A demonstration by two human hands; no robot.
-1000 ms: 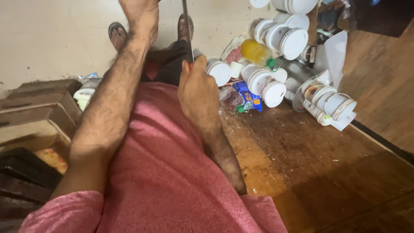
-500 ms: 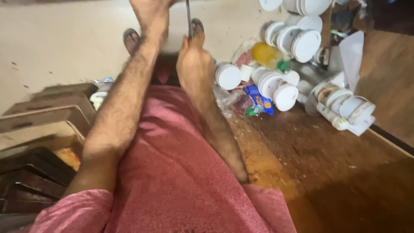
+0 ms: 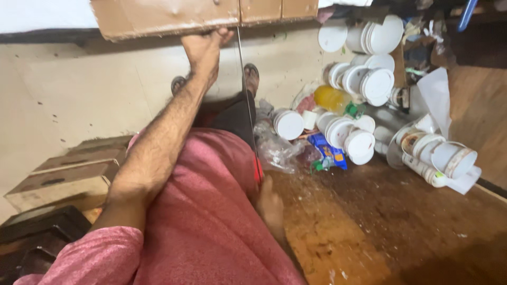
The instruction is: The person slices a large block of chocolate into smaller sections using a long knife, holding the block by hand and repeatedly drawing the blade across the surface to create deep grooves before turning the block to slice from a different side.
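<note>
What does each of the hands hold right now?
Left hand: closed on the edge of the brown board.
Right hand: low beside the thin rod; grip cannot be told.

White plastic lids and tubs (image 3: 369, 58) are lying heaped against the far wall, some stacked, some tipped on edge. A yellow bottle (image 3: 330, 97) is lying among them, a green cap beside it. A blue packet (image 3: 328, 152) is resting on the wooden floor (image 3: 401, 221) just beside a crumpled clear plastic bag (image 3: 277, 150). Patterned cups (image 3: 441, 155) are lying nested on their sides on white paper (image 3: 438, 97), well right of the heap. Worn wooden blocks (image 3: 74, 174) are sitting stacked at the left, over a pale floor (image 3: 63, 100). Two sandalled feet (image 3: 251, 76) are showing far below.
</note>
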